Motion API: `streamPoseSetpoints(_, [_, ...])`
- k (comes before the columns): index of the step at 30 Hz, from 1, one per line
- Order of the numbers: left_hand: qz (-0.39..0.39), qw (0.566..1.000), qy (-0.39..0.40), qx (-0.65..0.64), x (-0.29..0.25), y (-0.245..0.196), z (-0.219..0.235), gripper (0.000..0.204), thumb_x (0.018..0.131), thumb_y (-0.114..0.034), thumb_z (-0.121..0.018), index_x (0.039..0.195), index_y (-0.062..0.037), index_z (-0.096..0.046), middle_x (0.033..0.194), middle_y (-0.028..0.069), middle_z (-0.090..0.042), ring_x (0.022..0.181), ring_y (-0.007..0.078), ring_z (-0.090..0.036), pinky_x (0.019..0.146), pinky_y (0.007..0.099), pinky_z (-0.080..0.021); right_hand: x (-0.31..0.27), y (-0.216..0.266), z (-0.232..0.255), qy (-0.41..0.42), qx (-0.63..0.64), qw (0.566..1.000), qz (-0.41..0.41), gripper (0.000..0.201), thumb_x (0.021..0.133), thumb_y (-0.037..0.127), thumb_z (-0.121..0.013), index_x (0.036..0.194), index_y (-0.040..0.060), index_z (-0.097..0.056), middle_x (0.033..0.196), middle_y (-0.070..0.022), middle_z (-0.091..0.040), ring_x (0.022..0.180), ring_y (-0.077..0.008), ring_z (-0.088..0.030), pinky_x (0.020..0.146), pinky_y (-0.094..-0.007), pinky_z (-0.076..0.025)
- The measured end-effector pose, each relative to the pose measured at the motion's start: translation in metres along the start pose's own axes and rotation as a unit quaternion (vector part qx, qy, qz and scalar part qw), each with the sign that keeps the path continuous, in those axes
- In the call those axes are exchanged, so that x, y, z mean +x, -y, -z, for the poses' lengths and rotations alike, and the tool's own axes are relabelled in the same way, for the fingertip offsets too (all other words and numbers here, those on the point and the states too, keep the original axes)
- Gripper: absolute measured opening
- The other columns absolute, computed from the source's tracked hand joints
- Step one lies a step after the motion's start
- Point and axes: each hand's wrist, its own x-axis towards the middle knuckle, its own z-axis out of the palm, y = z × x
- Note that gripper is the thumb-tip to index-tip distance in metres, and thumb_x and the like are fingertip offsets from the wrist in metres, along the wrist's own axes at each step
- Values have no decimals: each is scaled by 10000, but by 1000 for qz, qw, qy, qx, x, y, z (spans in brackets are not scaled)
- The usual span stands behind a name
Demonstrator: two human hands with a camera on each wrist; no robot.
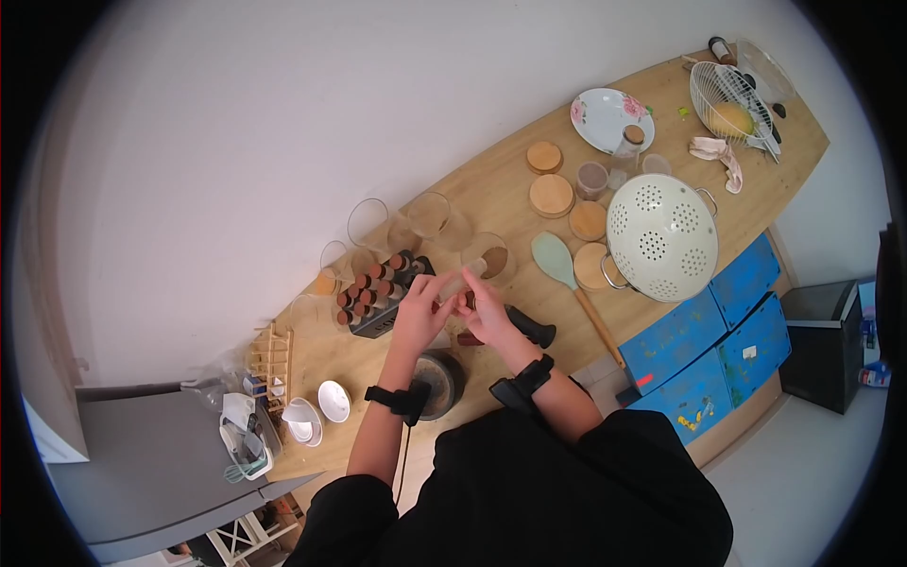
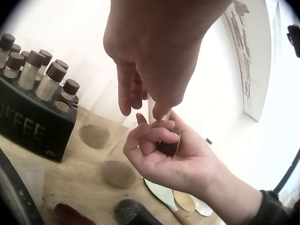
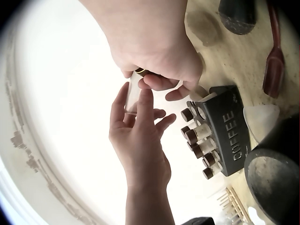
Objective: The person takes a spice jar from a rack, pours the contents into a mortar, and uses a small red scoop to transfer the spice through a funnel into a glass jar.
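My left hand (image 1: pixel 421 314) grips a clear glass vial (image 3: pixel 133 96) between thumb and fingers, above the worktop. Curled at one end of the vial, my right hand (image 1: pixel 489 319) holds a dark cap with a gold rim (image 2: pixel 169 146). The fingers hide whether cap and vial are joined. Beside my left hand stands a black rack marked COFFEE (image 3: pixel 230 133), holding several vials with brown caps. A glass with brown powder (image 1: pixel 494 262) is just beyond my right hand.
A stone mortar (image 1: pixel 442 383) sits near my left forearm, a black pestle (image 1: pixel 534 331) by my right wrist. Empty-looking glasses (image 1: pixel 368 223) line the wall side. Rightward lie a green spatula (image 1: pixel 554 257), wooden lids (image 1: pixel 551 196) and a white colander (image 1: pixel 661 236); leftward, white bowls (image 1: pixel 333 401).
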Motion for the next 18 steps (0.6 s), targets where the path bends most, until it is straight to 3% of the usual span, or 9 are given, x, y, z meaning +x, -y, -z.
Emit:
streamPoseSetpoints(1, [0,1000,0,0,1,-2,1,331,861,-144,-614,1158,-11,-557,727,78,-576,492,114,-559,482,247,-462,-1,1,-2,3,21,1000,-15,307,902,366,-571,729,116,-528,546,-6,-483,487,-117,-434,601,-314,-442])
streamPoseSetpoints(2, [183,974,34,-128,0,-4,2,331,845,-130,-629,1150,-19,-568,739,81,-581,520,123,-571,499,244,-467,-4,3,-3,3,20,1000,-16,307,902,366,-571,729,116,-528,546,-6,-483,487,-117,-434,601,-314,-442])
streamPoseSetpoints(3, [356,898,67,-249,-1,-4,3,333,828,-116,-644,1142,-26,-579,750,84,-586,548,132,-582,515,241,-472,-6,5,-5,32,29,999,-23,297,907,358,-566,737,117,-528,550,-9,-491,487,-119,-438,607,-319,-445])
streamPoseSetpoints(6, [364,896,70,-245,2,2,1,298,816,-130,-656,1093,-30,-610,779,85,-579,631,164,-618,539,240,-474,1,-4,5,65,16,998,-19,256,927,353,-532,833,115,-541,566,-5,-505,511,-115,-454,646,-335,-445])
streamPoseSetpoints(7, [362,896,70,-246,4,1,2,298,816,-130,-656,1093,-30,-610,779,85,-579,631,164,-618,539,240,-474,1,-3,3,69,-6,998,-7,252,942,356,-501,921,111,-554,578,2,-509,535,-109,-466,679,-346,-443])
streamPoseSetpoints(9, [167,986,-6,-21,5,-1,3,283,800,-99,-664,1073,-38,-624,838,92,-585,628,178,-615,557,260,-488,-1,-1,3,54,-2,998,-13,260,937,365,-508,862,118,-535,572,-3,-508,522,-115,-464,667,-343,-448])
streamPoseSetpoints(10, [167,986,-6,-20,5,-1,3,283,800,-99,-664,1073,-38,-624,838,92,-585,628,178,-615,557,260,-488,-3,0,1,37,3,999,-19,281,931,374,-514,803,124,-515,566,-8,-507,508,-121,-462,654,-339,-454])
streamPoseSetpoints(12, [54,998,6,-13,4,-2,2,303,777,-71,-665,1078,-58,-628,929,103,-572,670,207,-609,593,293,-497,-1,-2,3,41,15,998,-34,293,932,386,-506,800,125,-513,573,-8,-509,518,-121,-467,658,-343,-453])
streamPoseSetpoints(18, [22,999,6,38,0,3,0,394,714,-2,-698,1092,-97,-640,1004,100,-555,727,208,-597,640,294,-501,-9,4,-5,32,9,998,-51,335,926,415,-496,772,118,-515,588,-9,-514,541,-127,-473,673,-352,-448])
